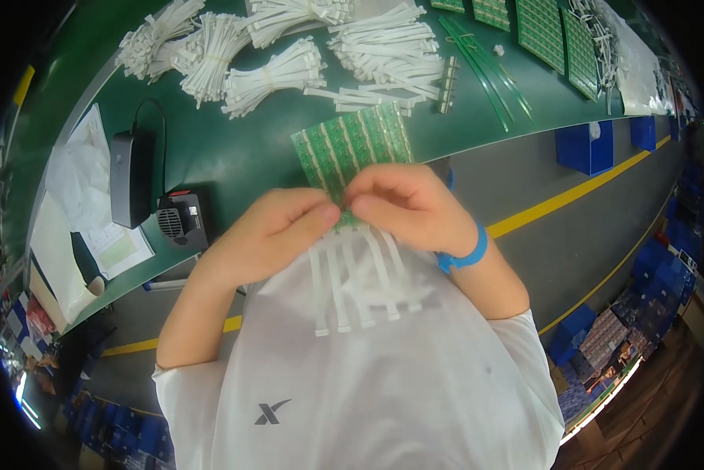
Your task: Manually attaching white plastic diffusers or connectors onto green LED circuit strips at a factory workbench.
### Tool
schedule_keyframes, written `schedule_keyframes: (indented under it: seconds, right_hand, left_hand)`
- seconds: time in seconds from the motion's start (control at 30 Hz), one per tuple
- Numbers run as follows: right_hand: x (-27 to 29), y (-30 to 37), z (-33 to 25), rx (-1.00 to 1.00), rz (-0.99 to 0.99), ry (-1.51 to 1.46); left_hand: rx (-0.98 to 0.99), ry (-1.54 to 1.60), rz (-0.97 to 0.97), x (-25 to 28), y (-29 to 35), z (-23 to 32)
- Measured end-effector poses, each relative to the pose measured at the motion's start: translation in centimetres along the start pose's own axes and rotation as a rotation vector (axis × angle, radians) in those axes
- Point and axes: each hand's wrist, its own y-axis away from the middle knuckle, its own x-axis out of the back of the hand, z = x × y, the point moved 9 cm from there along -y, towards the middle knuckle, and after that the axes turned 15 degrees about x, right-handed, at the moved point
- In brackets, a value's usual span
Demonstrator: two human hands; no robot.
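A green circuit board panel (350, 146) divided into several strips is held at the table's near edge, tilted up from it. My left hand (283, 227) is closed, its thumb and fingers gripping the panel's near edge. Close beside it my right hand (416, 205), with a blue band at the wrist, is closed in a pinch at the same edge. What sits between its fingertips is hidden. Several white flat ribbon cables (344, 286) hang from the panel's near side in a row, toward my lap, their white connector ends lying against my white shirt.
Bundles of white ribbon cables (277, 77) lie across the green table (234, 149). Further right are thin green strips (481, 70) and more green panels (541, 33). A black box-shaped device (131, 178) with a cord and papers (117, 247) are on the left. Blue bins (584, 149) stand beyond the table.
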Motion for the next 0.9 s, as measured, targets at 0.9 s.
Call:
schedule_keyframes:
  seconds: [0.9]
  right_hand:
    - [-3.7, -1.5, 0.9, 0.067, -0.291, 0.403]
  left_hand:
    - [-0.061, 0.062, -0.084, 1.2, 0.0, -2.0]
